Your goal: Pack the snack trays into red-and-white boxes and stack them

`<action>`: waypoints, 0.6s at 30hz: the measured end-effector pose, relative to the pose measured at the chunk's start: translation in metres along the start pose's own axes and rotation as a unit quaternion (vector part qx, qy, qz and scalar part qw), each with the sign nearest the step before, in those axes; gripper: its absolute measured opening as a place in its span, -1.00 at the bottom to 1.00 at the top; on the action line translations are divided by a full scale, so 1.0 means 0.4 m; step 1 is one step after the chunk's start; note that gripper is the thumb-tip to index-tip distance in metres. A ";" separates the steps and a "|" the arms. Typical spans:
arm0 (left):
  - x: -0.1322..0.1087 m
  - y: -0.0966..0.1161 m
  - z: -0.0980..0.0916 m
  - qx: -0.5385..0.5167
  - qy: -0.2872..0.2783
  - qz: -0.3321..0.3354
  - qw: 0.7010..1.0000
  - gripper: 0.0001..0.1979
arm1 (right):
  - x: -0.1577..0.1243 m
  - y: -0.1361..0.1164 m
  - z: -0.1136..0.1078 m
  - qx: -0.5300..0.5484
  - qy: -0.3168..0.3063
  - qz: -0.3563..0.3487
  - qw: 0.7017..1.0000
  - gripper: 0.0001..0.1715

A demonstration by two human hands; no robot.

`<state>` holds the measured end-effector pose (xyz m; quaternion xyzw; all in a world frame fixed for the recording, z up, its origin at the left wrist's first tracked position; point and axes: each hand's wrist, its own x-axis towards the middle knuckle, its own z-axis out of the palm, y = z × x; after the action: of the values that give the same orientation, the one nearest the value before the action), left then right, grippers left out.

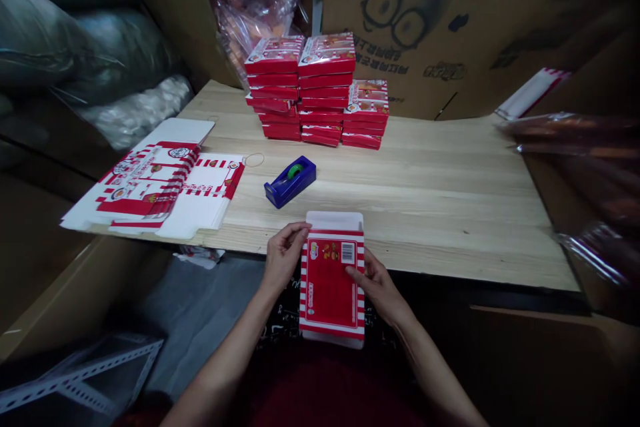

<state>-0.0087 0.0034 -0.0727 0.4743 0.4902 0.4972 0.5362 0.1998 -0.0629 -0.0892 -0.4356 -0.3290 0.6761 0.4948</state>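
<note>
Held between my two hands at the table's front edge is a red and white striped carton (327,293), its barcode side facing up. White end flaps stick out at its top and bottom. My left hand (286,253) pinches the upper left edge of the carton. On the right edge, my right hand (377,283) grips with the thumb lying on the printed face. Just beyond the carton stands a blue tape dispenser (291,181) with a green core in it.
Flat printed cartons (150,180) lie piled at the table's left. Stacked finished-looking red boxes (320,90) stand at the back. A wooden table (450,200) stretches rightward. Plastic-wrapped bundles (585,140) are at the right, large cardboard (425,33) behind, grey sacks (115,53) at left.
</note>
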 end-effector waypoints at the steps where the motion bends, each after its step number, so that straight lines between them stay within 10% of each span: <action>1: 0.000 -0.002 -0.001 0.009 0.009 0.008 1.000 -0.75 | 0.000 -0.009 0.006 -0.006 0.023 -0.040 0.999 -0.37; 5: -0.050 0.008 -0.013 0.047 0.029 0.030 0.998 -0.75 | -0.026 -0.046 0.029 -0.043 0.099 -0.155 0.982 -0.43; 18: -0.100 0.012 -0.057 0.100 -0.101 0.004 0.990 -0.75 | -0.022 -0.035 -0.018 -0.073 0.071 -0.050 0.994 -0.72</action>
<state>-0.0327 -0.0356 -0.0674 0.5757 0.4789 0.3973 0.5305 0.2128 -0.0672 -0.0776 -0.5005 -0.3625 0.5921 0.5172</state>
